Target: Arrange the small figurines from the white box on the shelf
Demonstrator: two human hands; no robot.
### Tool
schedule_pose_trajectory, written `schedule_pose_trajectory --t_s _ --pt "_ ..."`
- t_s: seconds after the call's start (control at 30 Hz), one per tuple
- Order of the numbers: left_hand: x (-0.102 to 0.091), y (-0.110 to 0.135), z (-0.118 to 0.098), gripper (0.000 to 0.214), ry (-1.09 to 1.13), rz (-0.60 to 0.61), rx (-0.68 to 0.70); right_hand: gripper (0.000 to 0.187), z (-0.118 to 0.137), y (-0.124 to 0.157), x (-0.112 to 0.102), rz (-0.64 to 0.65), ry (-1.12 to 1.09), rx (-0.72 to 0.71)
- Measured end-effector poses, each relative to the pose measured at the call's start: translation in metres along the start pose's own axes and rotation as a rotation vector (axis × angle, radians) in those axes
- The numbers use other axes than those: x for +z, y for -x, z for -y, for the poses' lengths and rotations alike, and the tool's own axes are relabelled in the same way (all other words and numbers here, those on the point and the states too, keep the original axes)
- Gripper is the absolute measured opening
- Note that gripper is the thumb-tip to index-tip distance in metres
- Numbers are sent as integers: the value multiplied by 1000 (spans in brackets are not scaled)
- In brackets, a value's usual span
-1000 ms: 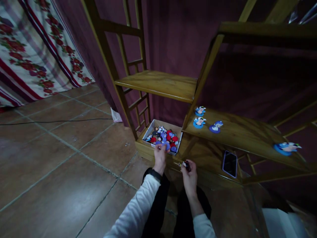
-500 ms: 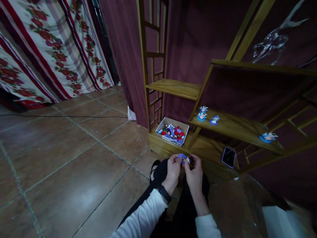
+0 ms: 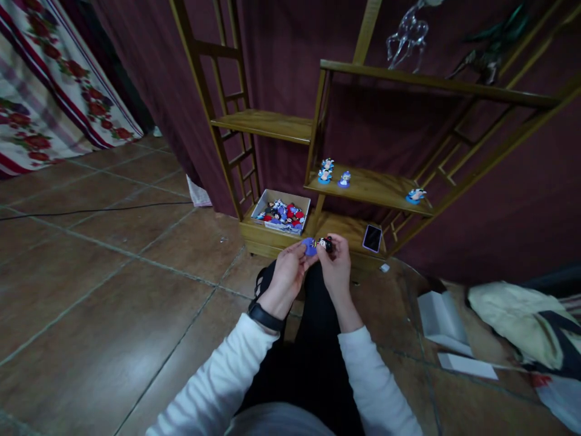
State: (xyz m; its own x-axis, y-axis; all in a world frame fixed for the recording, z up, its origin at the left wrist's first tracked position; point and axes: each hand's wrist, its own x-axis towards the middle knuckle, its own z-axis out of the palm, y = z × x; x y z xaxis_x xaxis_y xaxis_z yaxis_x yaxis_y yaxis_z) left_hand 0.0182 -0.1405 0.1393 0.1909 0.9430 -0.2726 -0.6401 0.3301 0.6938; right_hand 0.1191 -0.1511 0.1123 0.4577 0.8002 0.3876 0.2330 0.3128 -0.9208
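Note:
Between my two hands is a small toy figurine point(image 3: 324, 244) with a black-haired head and a purple round base point(image 3: 309, 246). My left hand point(image 3: 290, 266) pinches the base. At the head end, the fingers of my right hand point(image 3: 334, 260) close round the figurine. Just beyond my hands, a shallow cardboard box point(image 3: 259, 209) full of red, purple, black and white figurines sits on the bottom board of a wooden shelf unit point(image 3: 267, 242).
A purple figurine point(image 3: 344, 179) and blue-based figurines point(image 3: 324, 176) stand on the middle shelf, with another blue figurine point(image 3: 415, 195) at its right end. A phone point(image 3: 372, 238) lies below. A glass deer point(image 3: 409, 36) stands higher up. White packaging point(image 3: 443, 321) lies on the floor at right.
The view has swung to the right, bringing the floor packaging and a cloth bag into sight. Both hands still hold the figurine in nearly the same way.

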Motion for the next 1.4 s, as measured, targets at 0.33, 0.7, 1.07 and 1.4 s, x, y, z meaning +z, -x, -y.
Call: schedule_pose_trajectory --t_s 0.33,0.7,1.07,1.4 --pt "3 -16 4 14 -101 1 84 30 -11 -12 -3 108 234 -127" --pt "-19 -57 11 12 -82 -50 13 35 -51 -25 21 145 189 29" --pt "-73 -100 14 12 -33 -208 -41 36 -94 -33 42 139 106 158" --pt "-110 -143 12 18 -250 -452 168 45 -157 -43 30 255 -60 463"
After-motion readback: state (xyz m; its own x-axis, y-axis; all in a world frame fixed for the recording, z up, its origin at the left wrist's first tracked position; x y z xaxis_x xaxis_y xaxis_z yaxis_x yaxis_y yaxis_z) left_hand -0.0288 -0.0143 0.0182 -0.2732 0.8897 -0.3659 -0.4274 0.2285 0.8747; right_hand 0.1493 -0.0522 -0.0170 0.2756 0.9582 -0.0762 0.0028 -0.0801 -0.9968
